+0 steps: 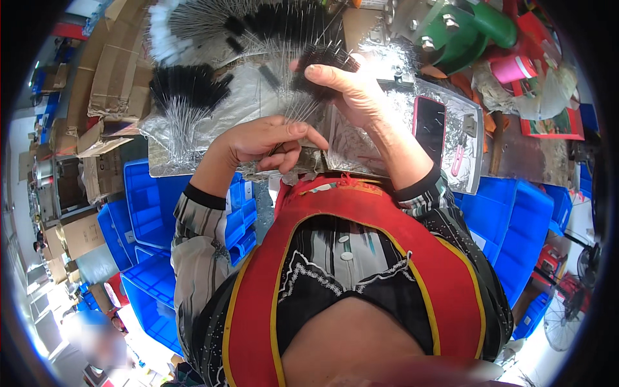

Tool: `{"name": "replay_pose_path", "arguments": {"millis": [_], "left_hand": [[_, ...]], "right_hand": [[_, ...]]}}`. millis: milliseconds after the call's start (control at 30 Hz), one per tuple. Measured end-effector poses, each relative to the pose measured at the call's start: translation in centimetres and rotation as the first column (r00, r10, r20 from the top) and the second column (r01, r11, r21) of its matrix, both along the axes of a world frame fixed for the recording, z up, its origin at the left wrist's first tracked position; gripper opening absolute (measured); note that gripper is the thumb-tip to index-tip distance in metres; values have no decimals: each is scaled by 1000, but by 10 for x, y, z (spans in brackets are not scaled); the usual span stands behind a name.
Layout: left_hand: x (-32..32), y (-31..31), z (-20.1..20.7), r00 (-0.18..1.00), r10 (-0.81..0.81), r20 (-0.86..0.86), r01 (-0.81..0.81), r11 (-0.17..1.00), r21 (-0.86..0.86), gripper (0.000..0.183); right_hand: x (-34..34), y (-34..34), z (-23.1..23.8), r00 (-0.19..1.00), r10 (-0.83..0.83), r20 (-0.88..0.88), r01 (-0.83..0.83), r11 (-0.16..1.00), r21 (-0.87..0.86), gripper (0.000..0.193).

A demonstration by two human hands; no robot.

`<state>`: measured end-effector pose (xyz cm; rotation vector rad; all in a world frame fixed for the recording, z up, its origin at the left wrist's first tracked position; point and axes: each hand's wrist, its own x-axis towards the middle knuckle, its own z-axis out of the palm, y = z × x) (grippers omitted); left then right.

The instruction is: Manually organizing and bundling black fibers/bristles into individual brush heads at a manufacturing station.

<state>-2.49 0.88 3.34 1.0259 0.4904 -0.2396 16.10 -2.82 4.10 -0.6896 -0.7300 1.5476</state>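
Observation:
A bunch of small twisted-wire brushes (314,72) with black bristles spans my two hands above the worktable. My right hand (358,97) is closed round the bristle ends, thumb on top. Below it, the thin wire stems (300,108) run down into my left hand (274,143). The left thumb and fingers are closed on these stems, with the index finger pointing out to the right. To the left lies a fanned pile of black brushes (188,90), wires toward me. Farther back are more black brushes (287,24) and white-bristled ones (164,35).
A phone (430,126) and a pink clip (458,160) lie right of my right forearm. Behind them stand a green machine (474,35) and a pink thread spool (512,69). Cardboard (119,77) borders the left side. Blue bins (151,203) sit below the table on both sides.

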Motion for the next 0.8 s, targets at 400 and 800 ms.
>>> {"name": "replay_pose_path", "arguments": {"millis": [400,800], "left_hand": [[0,14,-39,624,697,354,-717,690,-95,49],[103,-21,-32,232,890,393,-862,375,-340,25]], "right_hand": [[16,4,-13,827,-300,-476,213,950,-228,14],[31,-23,-27,880,-422,-216,370,897,-242,15]]}}
